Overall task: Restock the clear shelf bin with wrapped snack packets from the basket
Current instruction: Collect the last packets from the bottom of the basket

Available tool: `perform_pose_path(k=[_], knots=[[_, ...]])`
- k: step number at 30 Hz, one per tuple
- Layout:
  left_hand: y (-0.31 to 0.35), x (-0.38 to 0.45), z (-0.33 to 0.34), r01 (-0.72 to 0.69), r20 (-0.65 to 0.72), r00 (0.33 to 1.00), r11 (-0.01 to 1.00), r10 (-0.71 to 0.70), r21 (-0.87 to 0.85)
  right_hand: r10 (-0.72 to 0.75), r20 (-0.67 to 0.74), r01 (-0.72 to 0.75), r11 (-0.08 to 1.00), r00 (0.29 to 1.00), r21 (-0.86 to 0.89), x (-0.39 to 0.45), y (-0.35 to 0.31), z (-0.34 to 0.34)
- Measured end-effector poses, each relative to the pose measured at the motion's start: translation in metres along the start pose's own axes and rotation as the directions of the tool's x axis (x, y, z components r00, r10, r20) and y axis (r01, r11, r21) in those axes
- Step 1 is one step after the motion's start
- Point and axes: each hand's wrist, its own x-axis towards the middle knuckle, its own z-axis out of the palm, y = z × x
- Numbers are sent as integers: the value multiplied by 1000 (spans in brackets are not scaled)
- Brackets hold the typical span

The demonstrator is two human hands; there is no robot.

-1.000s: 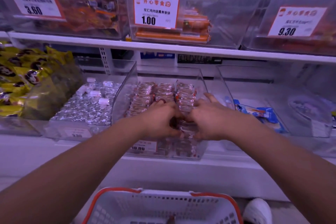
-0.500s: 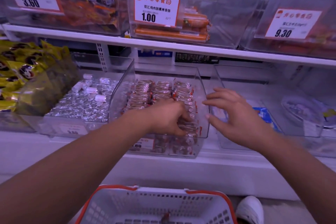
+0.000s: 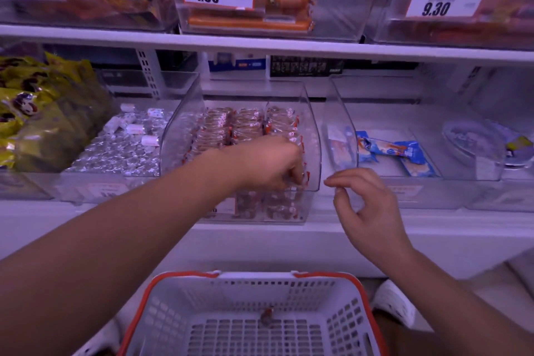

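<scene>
Far left of frame: yellow bags heaped on the lower shelf. Just right of them, a bin of silver sweets.

Centre: the clear bin, our target. We see packets standing in three tidy rows at its back, more stacked behind its front wall. By our estimate it is close to full.

Left hand reaches over the bin's front wall, fingers curled down among the front packets at the right side. Whether it pinches one or only presses the row into place, we cannot tell; the fingertips are hidden.

Right hand hangs outside the bin, just right of its front corner, near but apart from the wall. Fingers loosely bent, thumb and forefinger apart, holding nothing.

Right of centre: a second clear bin with a few blue packs lying flat. Far right contents are blurred.

Lower centre: the basket, white with red rim, below the shelf edge. One small packet lies on its floor; we see no others.

Judgement: restock nearly done. Left to do: settle the front row, fetch that last packet and place it.
</scene>
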Motion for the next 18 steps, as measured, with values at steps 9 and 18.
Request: perform_pose_path(k=[9, 18], knots=[[-2, -37, 10, 110, -148, 970, 892, -192, -438, -44, 377, 56, 998, 925, -21, -92, 18, 29], [59, -189, 181, 69, -512, 803, 901, -304, -428, 355, 871, 52, 917, 340, -395, -182, 86, 113]])
